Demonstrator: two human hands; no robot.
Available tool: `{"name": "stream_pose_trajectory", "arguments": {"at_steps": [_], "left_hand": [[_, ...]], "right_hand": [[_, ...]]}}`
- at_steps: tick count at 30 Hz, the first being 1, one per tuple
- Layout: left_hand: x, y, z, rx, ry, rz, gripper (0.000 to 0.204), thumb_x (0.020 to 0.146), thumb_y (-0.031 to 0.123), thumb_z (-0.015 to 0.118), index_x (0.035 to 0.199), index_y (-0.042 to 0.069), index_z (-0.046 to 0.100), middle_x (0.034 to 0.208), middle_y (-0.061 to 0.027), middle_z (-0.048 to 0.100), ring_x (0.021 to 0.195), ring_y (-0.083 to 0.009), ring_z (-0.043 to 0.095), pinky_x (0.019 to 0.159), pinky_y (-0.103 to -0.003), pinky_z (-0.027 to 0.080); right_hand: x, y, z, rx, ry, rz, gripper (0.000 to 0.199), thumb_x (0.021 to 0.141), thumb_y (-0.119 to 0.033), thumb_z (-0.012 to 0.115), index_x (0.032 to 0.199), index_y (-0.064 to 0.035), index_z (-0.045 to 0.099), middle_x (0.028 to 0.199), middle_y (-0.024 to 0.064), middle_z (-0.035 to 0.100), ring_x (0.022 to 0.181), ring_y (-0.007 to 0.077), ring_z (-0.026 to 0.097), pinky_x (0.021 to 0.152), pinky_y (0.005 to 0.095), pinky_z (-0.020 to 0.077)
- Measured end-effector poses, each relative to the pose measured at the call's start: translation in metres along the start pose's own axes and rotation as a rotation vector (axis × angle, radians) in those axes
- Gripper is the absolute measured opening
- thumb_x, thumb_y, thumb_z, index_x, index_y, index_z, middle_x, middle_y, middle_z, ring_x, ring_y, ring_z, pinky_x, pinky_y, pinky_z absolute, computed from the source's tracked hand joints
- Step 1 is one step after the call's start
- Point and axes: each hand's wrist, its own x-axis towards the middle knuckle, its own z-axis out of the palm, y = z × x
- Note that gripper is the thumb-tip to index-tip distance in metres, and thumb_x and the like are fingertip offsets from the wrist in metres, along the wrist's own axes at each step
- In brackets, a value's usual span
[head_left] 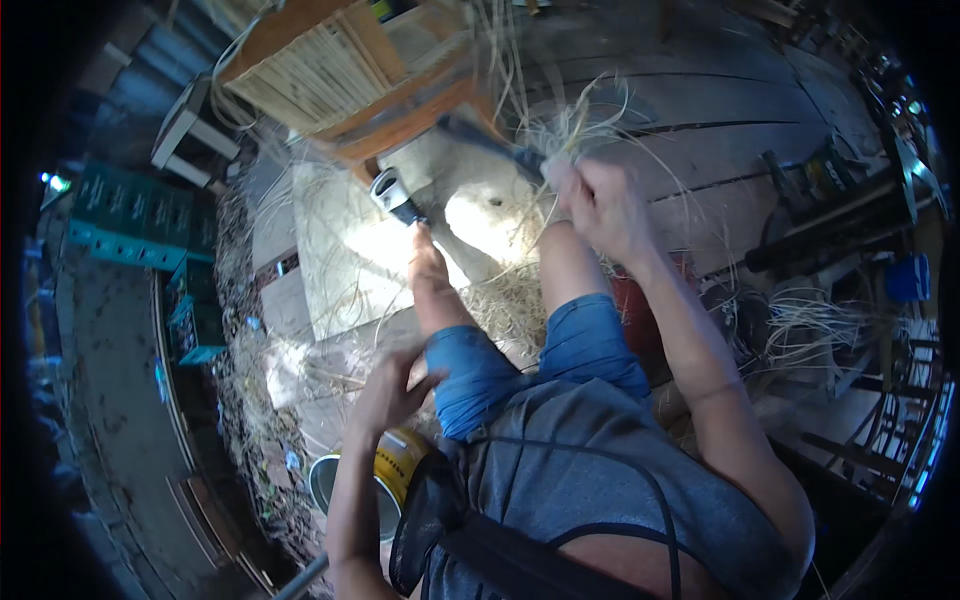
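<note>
My right hand [605, 208] is raised over my right knee, its fingers closed in a fist. What the fist holds is blurred. Just beyond it, pale thin strands [585, 125] fan out, and a dark blurred bar shape [490, 140] reaches toward it from the left. My left hand [388, 390] hangs beside my left thigh, thumb apart from the loosely bent fingers, with nothing seen in it. In front of my feet stands an orange-brown wooden chair frame [400, 125] with pale strips [320, 90] laid across it.
A yellow-labelled bucket [398, 455] stands by my left forearm. Shavings and loose fibres [500, 315] litter the floor between my legs. Teal crates [140, 220] are stacked at far left. To the right lie coiled strips [810, 325], a black beam [820, 220] and a blue container [908, 278].
</note>
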Motion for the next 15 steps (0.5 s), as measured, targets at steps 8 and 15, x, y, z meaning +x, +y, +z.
{"name": "stream_pose_trajectory", "arguments": {"at_steps": [8,15], "left_hand": [[0.076,0.035,0.037,-0.617,0.198,-0.001,0.021,0.096,0.017,0.057,0.085,0.0,0.064,0.061,0.0049,0.051,0.054,-0.0015,0.044,0.049,-0.019,0.033],[0.045,0.041,0.041,-0.285,0.296,0.05,0.021,0.093,0.014,0.056,0.083,-0.002,0.064,0.06,-0.0024,0.053,0.053,-0.0091,0.046,0.05,-0.026,0.036]], "right_hand": [[-0.066,-0.02,0.068,0.079,-0.147,0.021,0.021,0.09,-0.015,0.058,0.075,-0.0011,0.063,0.057,0.0162,0.056,0.05,0.0297,0.059,0.047,0.0378,0.0433],[-0.055,-0.013,0.048,0.077,-0.186,0.11,0.024,0.09,-0.023,0.056,0.08,-0.0029,0.063,0.064,0.0181,0.06,0.058,0.0342,0.061,0.052,0.0397,0.048]]}}
